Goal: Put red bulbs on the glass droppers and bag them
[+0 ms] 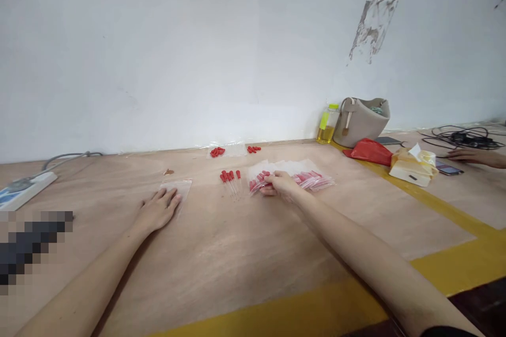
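Note:
My left hand point(158, 208) lies flat on the table with its fingers stretched out, resting on a clear plastic bag point(182, 186). At the left part of a pile of clear bags with red-topped droppers inside point(314, 180), my right hand point(283, 185) has its fingers closed on one of the bags; the fingertips are partly hidden. Between the hands lie several loose glass droppers point(230, 176) with red bulbs and thin clear stems.
Near the wall sit red rubber bulbs point(217, 152) and more bulbs point(254, 149). On the right stand a bottle point(326, 125), a grey bag point(361, 121), a red pouch point(369, 152) and a tissue pack point(413, 166). Another person's hand point(478, 157) is beyond. A power strip point(35, 189) lies left.

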A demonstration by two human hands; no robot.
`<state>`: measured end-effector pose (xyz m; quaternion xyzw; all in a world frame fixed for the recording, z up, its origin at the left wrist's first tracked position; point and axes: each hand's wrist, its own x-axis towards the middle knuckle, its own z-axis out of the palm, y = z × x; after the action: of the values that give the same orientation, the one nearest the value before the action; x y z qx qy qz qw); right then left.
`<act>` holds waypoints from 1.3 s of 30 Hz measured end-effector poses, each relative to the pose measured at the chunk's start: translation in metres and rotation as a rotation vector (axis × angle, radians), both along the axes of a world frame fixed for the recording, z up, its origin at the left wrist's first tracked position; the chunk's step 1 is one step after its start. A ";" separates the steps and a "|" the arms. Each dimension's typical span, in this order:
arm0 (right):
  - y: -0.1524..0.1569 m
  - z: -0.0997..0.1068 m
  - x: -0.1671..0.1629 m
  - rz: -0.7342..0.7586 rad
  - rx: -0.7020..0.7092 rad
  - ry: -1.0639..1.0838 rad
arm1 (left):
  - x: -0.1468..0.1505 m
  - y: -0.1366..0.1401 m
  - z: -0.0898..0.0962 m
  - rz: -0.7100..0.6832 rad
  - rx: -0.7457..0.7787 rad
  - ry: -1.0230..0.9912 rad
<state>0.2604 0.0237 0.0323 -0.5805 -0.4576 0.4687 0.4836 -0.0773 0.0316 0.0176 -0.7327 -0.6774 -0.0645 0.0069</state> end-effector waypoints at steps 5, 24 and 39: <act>-0.003 -0.013 0.010 -0.013 0.003 -0.265 | 0.019 -0.020 0.013 0.060 -0.020 0.168; -0.021 -0.029 0.010 0.125 0.592 -1.382 | 0.111 -0.103 -0.001 -0.594 0.133 -0.236; -0.063 -0.010 0.014 0.574 0.414 -0.812 | 0.110 -0.104 0.009 -0.860 -0.103 -0.237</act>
<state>0.2745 -0.0392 0.0221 -0.4592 -0.8308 0.2202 0.2246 0.0325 -0.0723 0.0267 -0.9347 -0.3096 -0.1113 -0.1348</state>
